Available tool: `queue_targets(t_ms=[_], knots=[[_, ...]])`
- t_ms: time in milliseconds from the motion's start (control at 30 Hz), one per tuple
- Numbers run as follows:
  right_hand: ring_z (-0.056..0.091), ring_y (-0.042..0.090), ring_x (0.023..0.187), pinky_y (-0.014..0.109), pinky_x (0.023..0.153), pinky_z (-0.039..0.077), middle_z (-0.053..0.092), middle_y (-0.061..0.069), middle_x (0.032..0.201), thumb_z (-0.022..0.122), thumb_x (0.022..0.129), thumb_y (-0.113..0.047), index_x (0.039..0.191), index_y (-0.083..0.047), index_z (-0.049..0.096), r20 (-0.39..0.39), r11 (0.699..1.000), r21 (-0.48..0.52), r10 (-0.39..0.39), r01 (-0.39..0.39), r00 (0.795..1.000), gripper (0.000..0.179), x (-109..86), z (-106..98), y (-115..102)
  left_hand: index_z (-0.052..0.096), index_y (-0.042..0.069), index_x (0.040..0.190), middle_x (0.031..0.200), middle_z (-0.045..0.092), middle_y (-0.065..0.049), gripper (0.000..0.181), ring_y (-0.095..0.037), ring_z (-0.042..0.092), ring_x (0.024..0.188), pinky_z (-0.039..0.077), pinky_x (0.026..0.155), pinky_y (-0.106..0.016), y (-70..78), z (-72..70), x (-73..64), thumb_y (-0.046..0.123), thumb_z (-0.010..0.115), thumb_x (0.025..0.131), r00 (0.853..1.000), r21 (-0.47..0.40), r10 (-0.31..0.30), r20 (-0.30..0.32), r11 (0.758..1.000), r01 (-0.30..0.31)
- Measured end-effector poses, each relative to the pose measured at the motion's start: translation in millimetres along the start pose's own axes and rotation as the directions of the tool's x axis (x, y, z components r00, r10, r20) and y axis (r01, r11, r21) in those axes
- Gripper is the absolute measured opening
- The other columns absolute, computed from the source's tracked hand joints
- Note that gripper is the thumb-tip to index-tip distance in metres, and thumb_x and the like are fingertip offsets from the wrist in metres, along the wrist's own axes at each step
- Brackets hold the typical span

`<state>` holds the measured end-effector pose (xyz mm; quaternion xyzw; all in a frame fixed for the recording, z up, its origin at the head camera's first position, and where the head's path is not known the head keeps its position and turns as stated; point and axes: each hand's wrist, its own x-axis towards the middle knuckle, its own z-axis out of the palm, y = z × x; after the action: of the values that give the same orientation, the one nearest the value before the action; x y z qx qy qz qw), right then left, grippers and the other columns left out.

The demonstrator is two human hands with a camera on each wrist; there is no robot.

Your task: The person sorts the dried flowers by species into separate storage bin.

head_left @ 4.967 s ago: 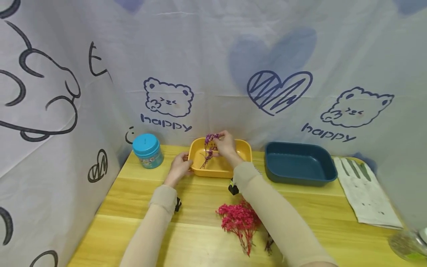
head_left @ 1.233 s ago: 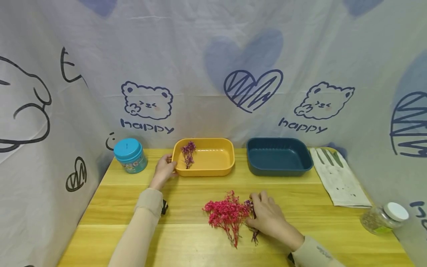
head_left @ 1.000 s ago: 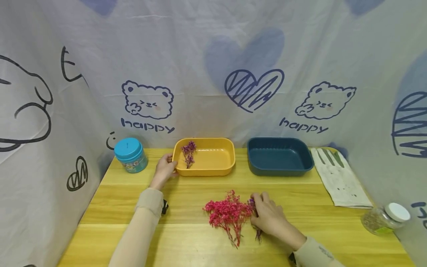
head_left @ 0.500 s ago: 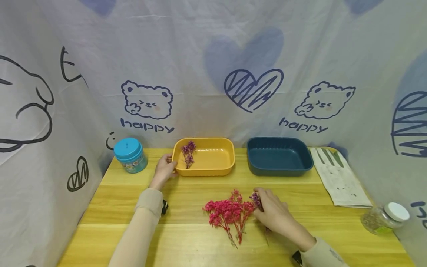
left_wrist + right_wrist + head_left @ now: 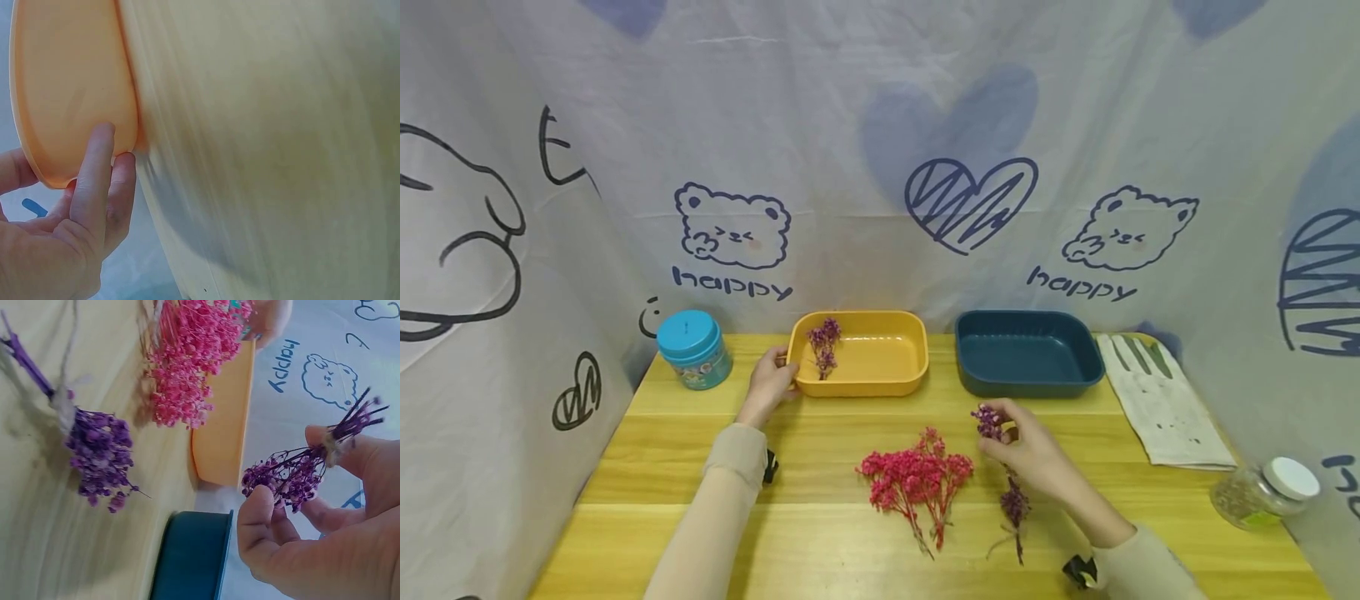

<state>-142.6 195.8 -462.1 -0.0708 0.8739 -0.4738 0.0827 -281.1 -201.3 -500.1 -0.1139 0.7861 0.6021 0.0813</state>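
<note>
At the back of the table, my left hand (image 5: 767, 385) grips the left end of a yellow tray (image 5: 891, 388). The left wrist view shows thumb and fingers on either side of the tray end (image 5: 75, 75). One purple dried flower bunch (image 5: 824, 346) lies inside that tray. My right hand (image 5: 1037, 454) pinches another purple dried flower bunch (image 5: 987, 421) above the table; its tied stems (image 5: 359, 422) show in the right wrist view. Below this hand a further purple bunch (image 5: 1016, 504) lies on the wood, and pink dried flowers (image 5: 913, 475) lie to its left.
A dark blue tray (image 5: 1028, 388) stands right of the yellow one. A blue-lidded jar (image 5: 692, 350) is at the back left. White gloves (image 5: 1168, 417) and a clear jar with a white lid (image 5: 1262, 493) lie on the right. A printed cloth hangs behind.
Five seconds ago my right hand held a purple bunch over the yellow tray; that bunch now lies inside. The hand has since picked another from beside the pink flowers. My left hand keeps its grip.
</note>
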Motion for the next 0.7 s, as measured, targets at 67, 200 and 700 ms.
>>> queue_targets(t_ms=[67, 200, 700], knots=[[0.058, 0.025, 0.100, 0.027, 0.071, 0.054, 0.055, 0.024, 0.138, 0.072, 0.099, -0.016, 0.146, -0.002, 0.053, 0.000, 1.000, 0.007, 0.012, -0.012, 1.000, 0.052, 3.2, -2, -2, 0.034, 0.001, 0.161, 0.150, 0.044, -0.027, 0.053, -0.045, 0.055, 0.137, 0.058, 0.109, -0.054, -0.5, -0.3, 0.4, 0.010, 0.041, 0.110, 1.000, 0.001, 0.001, 0.000, 1.000, -0.001], [0.061, 0.034, 0.113, 0.033, 0.081, 0.058, 0.052, 0.026, 0.142, 0.073, 0.099, -0.012, 0.143, -0.005, 0.056, -0.002, 0.999, 0.024, 0.023, -0.023, 1.000, 0.048, 10.0, -5, -7, 0.035, 0.000, 0.161, 0.150, 0.044, -0.028, 0.052, -0.045, 0.055, 0.137, 0.058, 0.109, -0.054, -0.9, -0.8, 1.0, 0.009, 0.042, 0.110, 1.000, -0.005, 0.004, 0.002, 1.000, -0.004], [0.064, 0.033, 0.110, 0.031, 0.084, 0.058, 0.058, 0.024, 0.139, 0.076, 0.097, -0.008, 0.143, -0.006, 0.056, -0.032, 0.999, 0.047, 0.003, -0.002, 0.999, 0.051, 61.4, -5, -50, 0.035, 0.001, 0.161, 0.151, 0.045, -0.026, 0.052, -0.043, 0.055, 0.138, 0.058, 0.109, -0.051, 2.1, -1.3, 2.6, 0.010, 0.043, 0.110, 1.000, 0.007, -0.012, 0.000, 1.000, 0.012]])
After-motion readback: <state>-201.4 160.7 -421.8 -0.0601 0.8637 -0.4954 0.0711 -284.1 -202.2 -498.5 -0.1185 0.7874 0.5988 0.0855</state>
